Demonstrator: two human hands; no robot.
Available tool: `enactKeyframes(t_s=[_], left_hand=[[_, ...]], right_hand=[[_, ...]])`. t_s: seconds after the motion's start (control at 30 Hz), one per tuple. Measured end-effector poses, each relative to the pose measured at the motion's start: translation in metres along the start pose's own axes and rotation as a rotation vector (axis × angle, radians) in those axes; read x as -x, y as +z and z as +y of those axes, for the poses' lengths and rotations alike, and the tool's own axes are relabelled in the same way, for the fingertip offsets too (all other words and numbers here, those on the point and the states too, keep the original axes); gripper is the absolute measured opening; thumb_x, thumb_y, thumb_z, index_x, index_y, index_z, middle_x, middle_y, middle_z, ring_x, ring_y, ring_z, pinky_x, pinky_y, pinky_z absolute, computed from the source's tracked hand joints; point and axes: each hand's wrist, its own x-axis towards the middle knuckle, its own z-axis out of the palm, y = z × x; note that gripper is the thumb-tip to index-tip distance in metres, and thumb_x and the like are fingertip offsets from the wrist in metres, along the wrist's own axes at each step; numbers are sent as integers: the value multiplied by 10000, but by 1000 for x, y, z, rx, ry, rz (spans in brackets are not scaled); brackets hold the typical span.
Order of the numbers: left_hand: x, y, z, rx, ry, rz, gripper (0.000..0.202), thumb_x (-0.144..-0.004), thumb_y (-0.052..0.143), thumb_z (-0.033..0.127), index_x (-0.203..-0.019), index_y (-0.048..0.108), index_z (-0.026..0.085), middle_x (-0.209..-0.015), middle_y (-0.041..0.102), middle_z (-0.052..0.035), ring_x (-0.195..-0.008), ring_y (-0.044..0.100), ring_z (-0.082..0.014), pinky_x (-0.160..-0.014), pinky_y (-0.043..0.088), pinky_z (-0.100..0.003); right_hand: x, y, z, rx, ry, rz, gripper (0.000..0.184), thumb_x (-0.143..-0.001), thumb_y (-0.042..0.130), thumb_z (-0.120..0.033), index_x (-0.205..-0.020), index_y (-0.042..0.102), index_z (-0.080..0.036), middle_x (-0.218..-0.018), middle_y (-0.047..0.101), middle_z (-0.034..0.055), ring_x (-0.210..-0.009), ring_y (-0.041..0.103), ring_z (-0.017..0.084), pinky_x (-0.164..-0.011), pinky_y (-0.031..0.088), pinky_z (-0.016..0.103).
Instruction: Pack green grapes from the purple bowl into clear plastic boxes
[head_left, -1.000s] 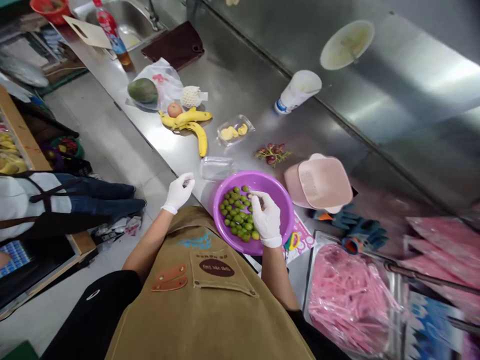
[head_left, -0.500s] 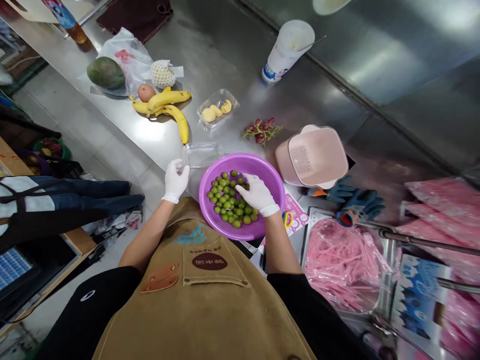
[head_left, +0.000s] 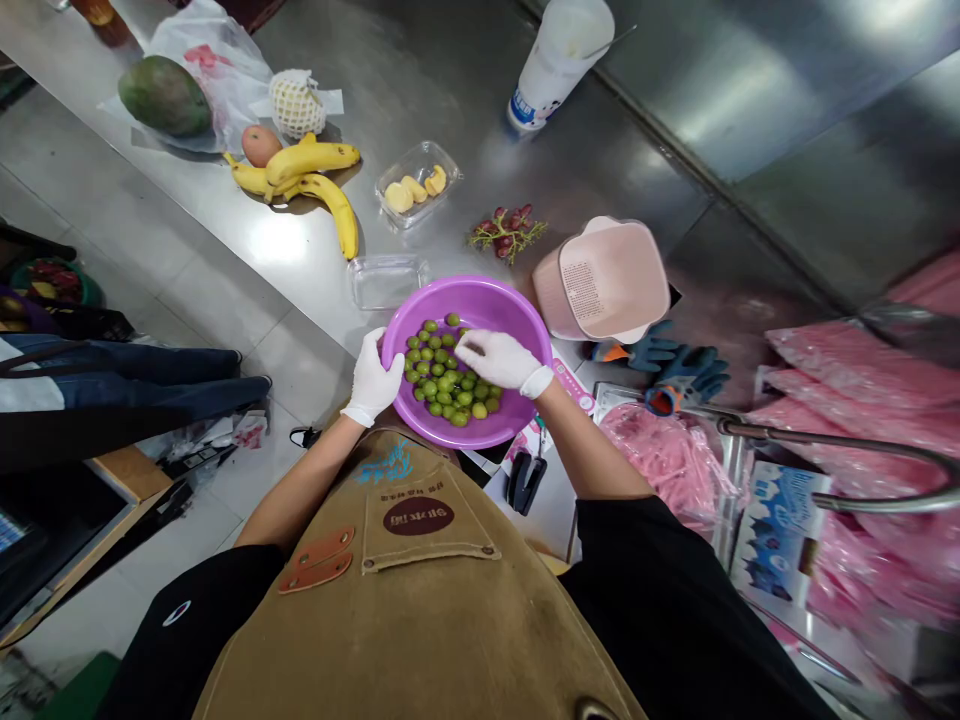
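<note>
A purple bowl [head_left: 517,320] of several green grapes [head_left: 442,380] sits at the near edge of a steel counter [head_left: 420,110]. My left hand [head_left: 373,378], in a white glove, grips the bowl's left rim. My right hand [head_left: 499,360], also gloved, lies inside the bowl over the grapes with its fingers curled among them. Whether it holds a grape is hidden. An empty clear plastic tray [head_left: 386,281] lies just beyond the bowl's left side.
A pink colander [head_left: 604,282], a stem of red grapes [head_left: 506,228], a tray of fruit pieces [head_left: 416,184], bananas [head_left: 315,180], a mango [head_left: 165,95] and a white cup [head_left: 555,60] lie on the counter. Blue gloves [head_left: 675,365] and pink bags [head_left: 667,455] lie right. Another person's legs [head_left: 127,375] are left.
My left hand came off the clear tray and took the bowl's left rim. My right hand stayed among the grapes, sliding slightly left. The view tilted down.
</note>
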Motion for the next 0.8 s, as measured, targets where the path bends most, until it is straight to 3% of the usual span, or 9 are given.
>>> enactKeyframes(t_s=[0.1,0.17,0.3,0.4,0.5,0.63,0.8], left_hand=[[-1,1,-2,33,10,32,455,-910,667,207,-1356,579,191,-1323,714,-130,-1208,704,-267,-1129,559,-448],[-1,3,-4,50,5,42,421,-901,667,207,-1315,597,192,-1262,728,-109,-1142,712,-253,-1092,573,-430],[-3,6,-9,98,22,73,372,-882,683,203,-1249,620,199,-1188,734,-79,-1095,706,-235,-1055,580,-396],[-3,9,-9,145,33,118,363,-877,692,207,-1233,620,197,-1181,730,-83,-1122,699,-237,-1073,569,-394],[-3,11,-7,169,26,130,364,-883,692,226,-1238,617,197,-1165,728,-82,-1101,700,-235,-1069,566,-397],[-4,11,-4,177,42,132,347,-882,689,228,-1221,622,192,-1125,725,-76,-1035,699,-231,-1045,565,-401],[-5,8,-2,134,-31,115,299,-890,700,231,-1182,645,197,-1100,739,-55,-1020,700,-211,-1050,557,-380]], right_hand=[[14,-4,30,18,123,203,435,-1067,493,-419,-1323,716,-146,-1290,758,173,-1165,696,323,-1068,504,426],[15,4,39,62,172,208,523,-1049,515,-417,-1438,657,-98,-1385,716,222,-1273,656,359,-1142,477,457],[0,27,31,170,184,131,703,-1036,548,-482,-1574,509,-30,-1502,619,301,-1368,575,456,-1193,414,571],[-15,38,13,210,253,109,734,-1005,603,-568,-1493,543,-22,-1470,614,334,-1323,589,494,-1161,419,607],[-21,43,-3,64,323,83,682,-1012,603,-593,-1446,559,-68,-1422,669,299,-1268,661,446,-1115,489,532],[-14,47,-13,-151,265,78,814,-997,659,-606,-1617,419,-135,-1387,736,223,-1216,728,392,-1085,542,496],[14,40,-13,-405,60,173,503,-1059,556,-476,-1474,612,-199,-1415,742,139,-1241,721,287,-1132,549,483]])
